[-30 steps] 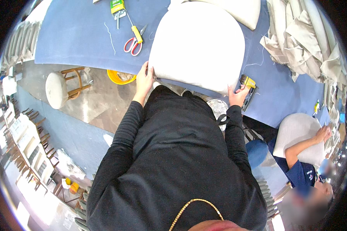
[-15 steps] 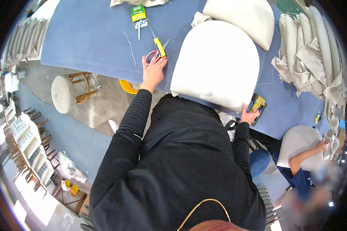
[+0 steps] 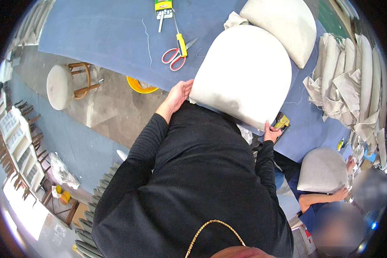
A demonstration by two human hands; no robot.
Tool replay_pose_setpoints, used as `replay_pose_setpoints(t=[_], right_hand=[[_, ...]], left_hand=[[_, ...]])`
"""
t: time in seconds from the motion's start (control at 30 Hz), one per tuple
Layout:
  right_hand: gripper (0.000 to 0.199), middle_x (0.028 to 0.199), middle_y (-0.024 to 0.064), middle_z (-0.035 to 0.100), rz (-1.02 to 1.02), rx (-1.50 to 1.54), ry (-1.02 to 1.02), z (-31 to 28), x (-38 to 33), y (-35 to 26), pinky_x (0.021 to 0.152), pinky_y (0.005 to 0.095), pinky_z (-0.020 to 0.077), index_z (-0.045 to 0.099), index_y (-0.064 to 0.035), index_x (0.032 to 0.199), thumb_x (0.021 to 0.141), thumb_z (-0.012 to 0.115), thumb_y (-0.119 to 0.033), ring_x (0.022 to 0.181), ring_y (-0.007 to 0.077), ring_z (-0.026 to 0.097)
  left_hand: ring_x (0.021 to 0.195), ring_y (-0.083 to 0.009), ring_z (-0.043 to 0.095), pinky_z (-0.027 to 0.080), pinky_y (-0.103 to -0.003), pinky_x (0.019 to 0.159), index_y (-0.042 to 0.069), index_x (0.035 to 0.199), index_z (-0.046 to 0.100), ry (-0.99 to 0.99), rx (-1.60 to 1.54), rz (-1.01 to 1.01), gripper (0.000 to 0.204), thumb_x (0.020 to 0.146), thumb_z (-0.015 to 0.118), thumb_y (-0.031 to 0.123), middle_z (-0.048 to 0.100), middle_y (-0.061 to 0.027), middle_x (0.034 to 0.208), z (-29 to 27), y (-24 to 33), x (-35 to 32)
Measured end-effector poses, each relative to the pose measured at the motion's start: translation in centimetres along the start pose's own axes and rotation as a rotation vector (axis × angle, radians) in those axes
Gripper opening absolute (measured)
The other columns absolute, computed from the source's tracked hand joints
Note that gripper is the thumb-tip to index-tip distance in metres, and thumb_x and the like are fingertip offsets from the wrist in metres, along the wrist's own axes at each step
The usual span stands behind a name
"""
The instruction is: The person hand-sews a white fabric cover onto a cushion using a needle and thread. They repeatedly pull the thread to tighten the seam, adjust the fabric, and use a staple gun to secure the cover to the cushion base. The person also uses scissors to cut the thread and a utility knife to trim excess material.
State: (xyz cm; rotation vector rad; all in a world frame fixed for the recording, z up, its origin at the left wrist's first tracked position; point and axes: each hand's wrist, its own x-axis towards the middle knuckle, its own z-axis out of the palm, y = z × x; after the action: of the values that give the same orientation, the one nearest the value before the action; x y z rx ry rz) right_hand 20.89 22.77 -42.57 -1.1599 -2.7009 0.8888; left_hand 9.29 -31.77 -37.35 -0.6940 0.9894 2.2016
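A large off-white seat cushion point(image 3: 245, 73) lies on the blue table point(image 3: 94, 34) in front of me. My left hand point(image 3: 176, 96) presses flat against the cushion's near left edge. My right hand point(image 3: 271, 133) grips its near right corner, right beside a yellow and black hand tool point(image 3: 282, 122). Black sleeves cover both forearms. Red-handled scissors point(image 3: 173, 56) and a yellow knife point(image 3: 182, 44) lie on the table beyond my left hand.
A second cushion point(image 3: 284, 26) sits behind the first. Folded beige covers point(image 3: 352, 86) are piled at the right. A round stool point(image 3: 60, 86) and a yellow bucket point(image 3: 138, 87) stand on the floor at left. A co-worker's hands hold another cushion point(image 3: 322, 170) at lower right.
Half a second ago my left hand reached out by the scissors; it has come back to the cushion's left edge. My right hand stays at the right corner by the tool.
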Motion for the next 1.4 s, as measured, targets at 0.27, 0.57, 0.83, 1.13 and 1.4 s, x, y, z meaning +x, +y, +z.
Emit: replay_pose_setpoints(t=[0.27,0.57,0.83,1.13,1.4], right_hand=[[0.088,0.103,0.0128,0.056,-0.028,0.103,-0.045,1.0,0.6,1.4,0.083,0.0353,0.0536,0.04,0.0009,0.119,0.077,0.096,-0.053,0.088,0.0203,0.057],[0.047,0.101,0.0025,0.054,0.042,0.58,-0.251,-0.3,2.2,1.4,0.084,0.0318,0.051,0.049,-0.0054,0.108,0.095,0.085,-0.033,0.091,0.0144,0.057],[0.047,0.12,0.0041,0.071,0.285,1.262,-0.117,-9.7,2.2,-3.3,0.093,0.0375,0.0544,0.066,-0.0087,0.127,0.101,0.071,-0.048,0.111,0.0187,0.068],[0.023,0.113,0.001,0.063,0.007,1.571,0.302,-16.3,4.1,-12.6,0.087,0.0288,0.0436,0.054,-0.0131,0.112,0.101,0.072,-0.022,0.096,0.0117,0.056],[0.023,0.122,0.0104,0.068,-0.734,1.092,0.28,-22.2,-0.1,-32.8,0.095,0.0278,0.0451,0.04,-0.0106,0.098,0.102,0.062,-0.007,0.098,0.0096,0.053]], left_hand=[[0.156,-0.0275,0.039,0.031,-0.04,0.129,-0.008,0.164,0.03,0.096,-0.08,0.08,0.066,0.109,0.029,0.029,0.038,-0.0189,0.17,-0.1,-1.4,-1.0],[0.12,-0.0154,0.061,0.043,-0.039,0.11,0.008,0.162,0.043,0.123,0.328,-0.055,0.055,0.108,0.044,0.022,0.068,-0.0052,0.129,4.8,3.4,-0.1],[0.131,-0.0273,0.058,0.039,-0.055,0.115,0.02,0.153,0.058,-0.107,1.578,1.174,0.077,0.081,0.077,0.003,0.064,-0.0118,0.14,24.1,11.0,-5.6],[0.123,-0.0351,0.067,0.051,-0.045,0.109,0.007,0.132,0.069,-0.779,1.65,1.248,0.066,0.066,0.078,0.009,0.071,-0.0132,0.13,34.7,16.8,-10.7],[0.13,-0.0417,0.064,0.051,-0.045,0.11,0.003,0.146,0.057,-0.707,1.319,0.949,0.08,0.07,0.079,0.018,0.064,-0.0221,0.142,36.4,12.9,-12.7]])
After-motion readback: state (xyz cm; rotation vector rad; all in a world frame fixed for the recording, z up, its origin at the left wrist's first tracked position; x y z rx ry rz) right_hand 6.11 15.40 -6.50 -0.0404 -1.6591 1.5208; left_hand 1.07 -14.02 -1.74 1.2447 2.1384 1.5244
